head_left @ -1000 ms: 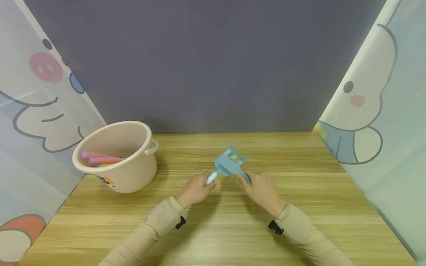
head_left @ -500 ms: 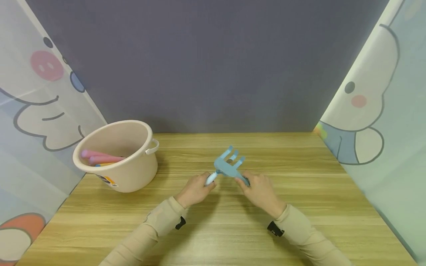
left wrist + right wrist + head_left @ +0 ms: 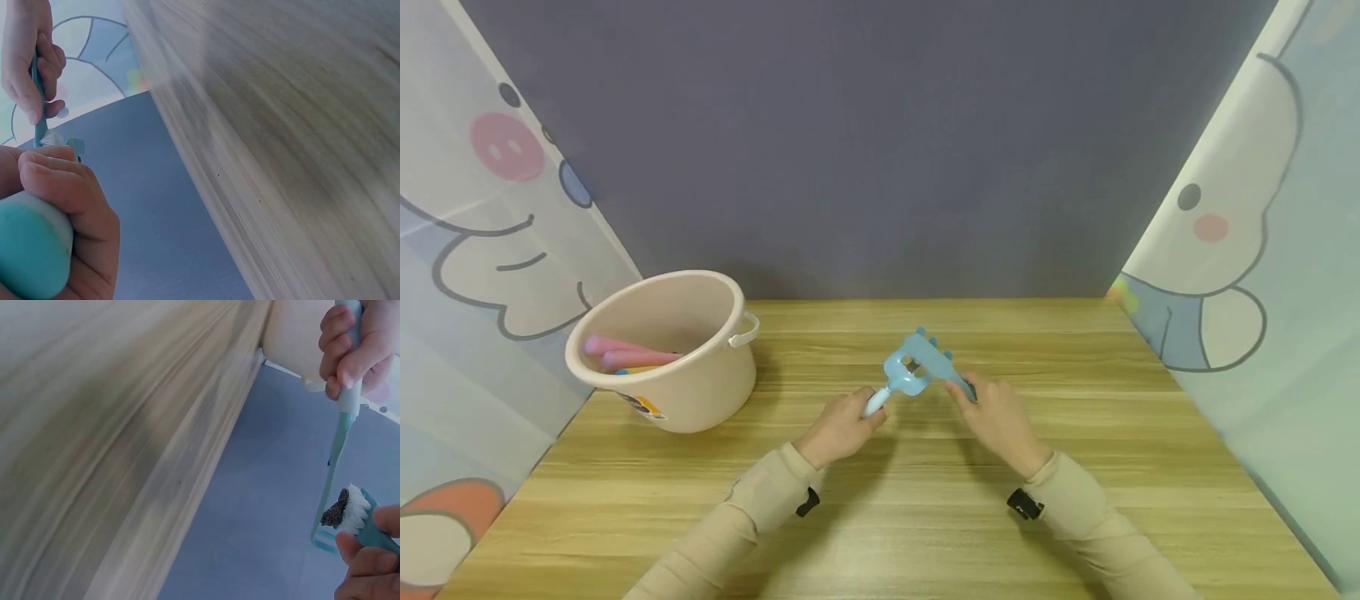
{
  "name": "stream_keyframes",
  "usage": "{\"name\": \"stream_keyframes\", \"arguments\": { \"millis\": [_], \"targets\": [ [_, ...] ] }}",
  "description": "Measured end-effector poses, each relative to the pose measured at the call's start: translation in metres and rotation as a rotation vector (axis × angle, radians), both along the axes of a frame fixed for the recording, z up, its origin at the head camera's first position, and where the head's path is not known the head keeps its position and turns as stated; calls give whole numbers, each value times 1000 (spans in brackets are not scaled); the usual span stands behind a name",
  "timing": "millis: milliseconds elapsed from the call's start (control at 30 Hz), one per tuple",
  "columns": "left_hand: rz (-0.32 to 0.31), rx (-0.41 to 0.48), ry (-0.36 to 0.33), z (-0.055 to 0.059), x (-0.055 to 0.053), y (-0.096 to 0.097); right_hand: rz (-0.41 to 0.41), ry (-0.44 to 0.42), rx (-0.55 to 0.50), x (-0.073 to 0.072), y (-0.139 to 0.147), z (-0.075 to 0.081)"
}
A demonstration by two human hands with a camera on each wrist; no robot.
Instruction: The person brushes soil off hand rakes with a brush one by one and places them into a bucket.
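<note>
My left hand (image 3: 841,427) grips the white handle of a small light-blue hand rake (image 3: 901,375), tines pointing away from me. In my right hand (image 3: 1000,423) is a blue scrub brush (image 3: 934,357), lying across the rake head and partly covering its tines. White bristles (image 3: 356,511) face the rake in the right wrist view. A dark brown clump of dirt (image 3: 335,511) sits between bristles and rake. The rounded teal end of the rake handle (image 3: 34,247) shows inside my left fist in the left wrist view. Both tools are above the table.
A cream bucket (image 3: 715,387) stands at the left, holding pink-handled items (image 3: 638,358) and something yellow and blue. The wooden tabletop (image 3: 880,533) lies under my hands. A dark grey panel (image 3: 880,150) closes off the back, with cartoon-printed sheets (image 3: 1247,250) at both sides.
The brush has slid over the rake head, first toward me, then away toward the tine tips, with my right hand moving slightly forward and right. My left hand has stayed nearly still.
</note>
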State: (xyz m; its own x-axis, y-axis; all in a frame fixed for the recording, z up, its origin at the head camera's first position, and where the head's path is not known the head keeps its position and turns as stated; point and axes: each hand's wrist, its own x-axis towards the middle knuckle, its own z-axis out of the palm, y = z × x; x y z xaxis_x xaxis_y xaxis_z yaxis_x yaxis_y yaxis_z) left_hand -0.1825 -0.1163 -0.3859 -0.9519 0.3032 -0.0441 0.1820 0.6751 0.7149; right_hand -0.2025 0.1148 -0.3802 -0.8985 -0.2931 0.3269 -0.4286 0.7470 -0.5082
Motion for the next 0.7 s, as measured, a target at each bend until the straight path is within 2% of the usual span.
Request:
{"name": "stream_keyframes", "arguments": {
  "millis": [167, 400, 700],
  "targets": [
    [0, -5, -1, -1, -1, 1, -20, 19, 16, -4, 3, -5],
    [-3, -14, 20, -3, 0, 4, -45, 86, 126, -6, 1, -12],
    [16, -18, 19, -3, 1, 6, -38, 3, 60, -4, -8, -16]
  ]
}}
